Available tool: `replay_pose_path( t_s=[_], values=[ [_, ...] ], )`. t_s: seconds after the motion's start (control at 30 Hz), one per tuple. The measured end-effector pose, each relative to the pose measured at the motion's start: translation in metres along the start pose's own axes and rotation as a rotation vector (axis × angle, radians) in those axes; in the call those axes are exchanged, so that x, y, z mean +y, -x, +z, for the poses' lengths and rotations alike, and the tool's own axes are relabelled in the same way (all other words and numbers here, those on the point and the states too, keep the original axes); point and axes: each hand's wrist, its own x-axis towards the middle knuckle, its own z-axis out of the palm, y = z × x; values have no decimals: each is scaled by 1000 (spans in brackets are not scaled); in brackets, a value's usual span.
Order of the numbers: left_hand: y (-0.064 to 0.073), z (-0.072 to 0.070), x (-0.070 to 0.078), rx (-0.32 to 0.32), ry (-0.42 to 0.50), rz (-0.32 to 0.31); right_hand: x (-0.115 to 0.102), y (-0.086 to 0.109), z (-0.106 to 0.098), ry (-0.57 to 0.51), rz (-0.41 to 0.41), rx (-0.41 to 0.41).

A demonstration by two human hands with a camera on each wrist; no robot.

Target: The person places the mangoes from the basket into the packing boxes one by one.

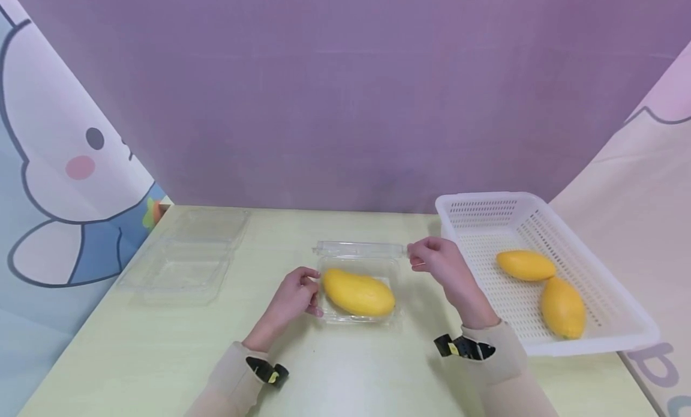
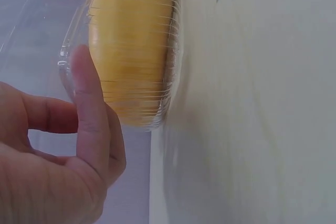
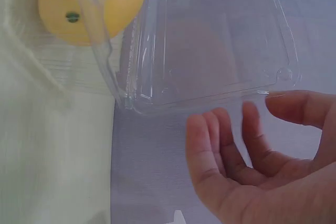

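A clear hinged plastic box [image 1: 400,314] stands on the table with its lid [image 1: 361,249] raised at the back. Inside its base lies a yellow mango [image 1: 358,293], seen through the ridged wall in the left wrist view. My left hand [image 1: 294,297] is at the box's left side, its fingertips right at the rim. With thumb and fingers, my right hand [image 1: 439,264] pinches the right edge of the raised lid. In the right wrist view the lid [image 3: 210,51] stands up beside the mango [image 3: 121,3], and the thumb meets the lid's corner.
To the right stands a white perforated basket [image 1: 480,225] holding two more mangoes, one [image 1: 526,265] behind the other [image 1: 563,309]. Another clear plastic box [image 1: 186,267] sits open at the left of the pale table [image 1: 345,375]. A purple wall panel [image 1: 345,105] rises behind.
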Motion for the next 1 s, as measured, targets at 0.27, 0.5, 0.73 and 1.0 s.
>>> replay_pose_path(
  t_s=[0.27,0.5,0.73,1.0],
  values=[
    [1,-2,1,-14,53,-23,14,4,3,11,42,-28],
    [-2,-6,2,-39,163,-53,25,7,6,1,65,-72],
    [-2,-10,2,-71,174,-51,36,9,8,11,90,-92],
    [-1,-11,5,-80,167,-59,47,10,15,-34,116,-99]
  ],
)
